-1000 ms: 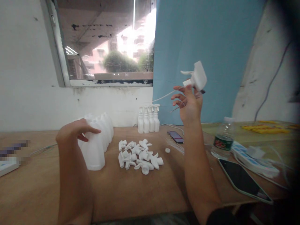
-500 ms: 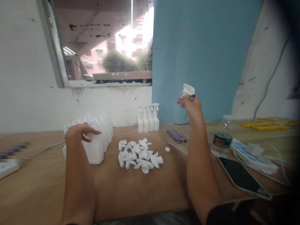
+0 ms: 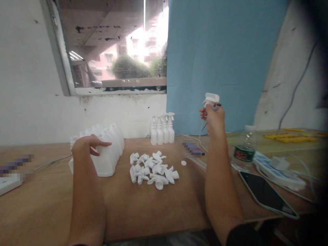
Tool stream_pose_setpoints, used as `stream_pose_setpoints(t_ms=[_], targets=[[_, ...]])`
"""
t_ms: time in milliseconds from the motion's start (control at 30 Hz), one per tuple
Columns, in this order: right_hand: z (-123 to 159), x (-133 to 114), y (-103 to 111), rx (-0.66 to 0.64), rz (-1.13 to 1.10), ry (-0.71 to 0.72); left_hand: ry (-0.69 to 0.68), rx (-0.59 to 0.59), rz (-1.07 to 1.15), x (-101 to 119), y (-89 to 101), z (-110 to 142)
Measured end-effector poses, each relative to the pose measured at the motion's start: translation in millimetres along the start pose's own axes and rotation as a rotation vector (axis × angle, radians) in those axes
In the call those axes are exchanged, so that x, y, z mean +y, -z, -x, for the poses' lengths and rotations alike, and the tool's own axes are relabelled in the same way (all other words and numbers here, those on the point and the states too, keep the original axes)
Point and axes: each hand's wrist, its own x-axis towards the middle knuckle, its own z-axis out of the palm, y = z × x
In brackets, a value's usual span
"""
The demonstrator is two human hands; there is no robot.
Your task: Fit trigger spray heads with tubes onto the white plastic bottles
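My right hand (image 3: 215,114) is raised in front of the blue sheet, its fingers closed on a white trigger spray head (image 3: 212,98). A thin tube hangs below that hand. On the left, my left hand (image 3: 91,145) curls over the top of the nearest white bottle (image 3: 105,164), index finger stretched across it; the bottle's neck is hidden. More white bottles (image 3: 116,140) stand close behind in rows. Between my arms lies a loose pile of white spray heads (image 3: 153,167).
Several bottles with spray heads fitted (image 3: 162,131) stand by the wall. A small white cap (image 3: 183,163) lies right of the pile. Further right are a water bottle (image 3: 243,153), a phone (image 3: 266,193), a power strip (image 3: 282,174) and yellow items (image 3: 289,138). Cables cross the table.
My right hand has moved slightly right with the spray head, which has turned a little. The bottle under my left hand has shifted slightly back; that hand has hardly moved.
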Motion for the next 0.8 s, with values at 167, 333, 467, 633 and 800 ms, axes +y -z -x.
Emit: stream_pose_setpoints(t_ms=[167, 333, 467, 633, 800], targets=[[-2, 0, 0, 0.100, -0.025, 0.034, 0.061, 0.000, 0.051, 7, 2.9, 19], [0, -2, -2, 0.140, 0.036, 0.022, 0.010, 0.125, 0.022, 11, 12.1, 46], [4, -2, -7, 0.051, 0.062, 0.027, -0.180, 0.292, -0.072, 12, 21.0, 66], [10, 2, -21, -0.019, 0.070, 0.132, -0.541, 0.221, -0.205, 28, 15.8, 91], [28, 0, -44, -0.186, 0.057, 0.126, -0.771, -0.126, -0.066, 60, -11.0, 101]])
